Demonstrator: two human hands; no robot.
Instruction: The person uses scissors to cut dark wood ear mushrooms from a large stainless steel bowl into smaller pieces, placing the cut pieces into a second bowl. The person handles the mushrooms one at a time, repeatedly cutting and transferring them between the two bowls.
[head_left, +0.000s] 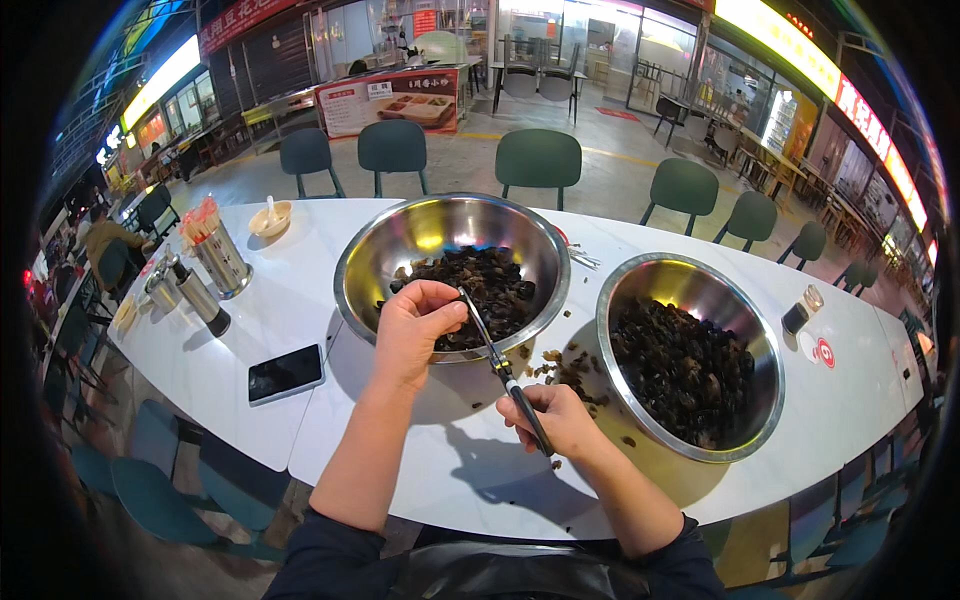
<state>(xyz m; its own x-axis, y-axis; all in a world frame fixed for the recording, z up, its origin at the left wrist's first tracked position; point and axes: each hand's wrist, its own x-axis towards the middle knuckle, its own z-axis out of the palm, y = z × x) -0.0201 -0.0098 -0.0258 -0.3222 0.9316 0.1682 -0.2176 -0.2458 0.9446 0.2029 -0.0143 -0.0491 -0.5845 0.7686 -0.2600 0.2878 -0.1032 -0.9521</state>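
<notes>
My left hand (420, 322) is over the near rim of a large steel bowl (360, 247), thumb and fingertips pinched together; a small dark piece seems to be between them, largely hidden. Dark, shell-like pieces (487, 281) lie in that bowl. My right hand (551, 420) grips black-handled scissors (517, 394), whose blades point up and left to the left fingertips. To the right, a second steel bowl (772, 397) holds a bigger heap of dark pieces (679, 367). Brown scraps (574, 371) are scattered on the white table (420, 480) between the bowls.
A phone (286, 373) lies left of my left arm. Behind it stand a steel holder with skewers (225, 259), a pepper-mill-like cylinder (199, 296) and a small bowl with a spoon (270, 219). A glass bottle (802, 309) stands at right. Green chairs (538, 159) line the far side; a person sits far left.
</notes>
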